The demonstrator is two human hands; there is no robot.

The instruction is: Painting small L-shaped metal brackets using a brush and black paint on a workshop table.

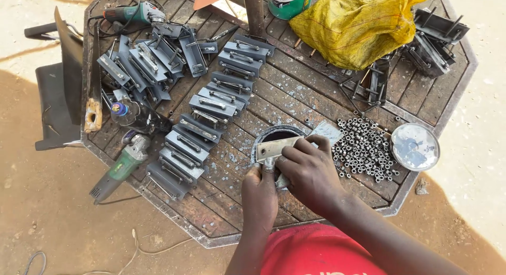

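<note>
My right hand [308, 172] presses down on a flat grey metal plate [276, 147] that lies across a round hole [278, 133] in the worktable. My left hand [259, 193] sits just below it, fingers closed around a small metal piece [269, 163] at the plate's lower edge. A second bright metal plate [328, 131] lies right of the hole. A heap of several small metal nuts [363, 148] spreads just right of my right hand.
Rows of grey metal brackets [205, 117] run diagonally across the octagonal metal-framed table [406, 193]. Two green angle grinders [124, 164] [134, 14], a yellow sack [358, 24], a round tin lid [415, 147], a green can [287, 2] and more brackets [435, 40] surround them.
</note>
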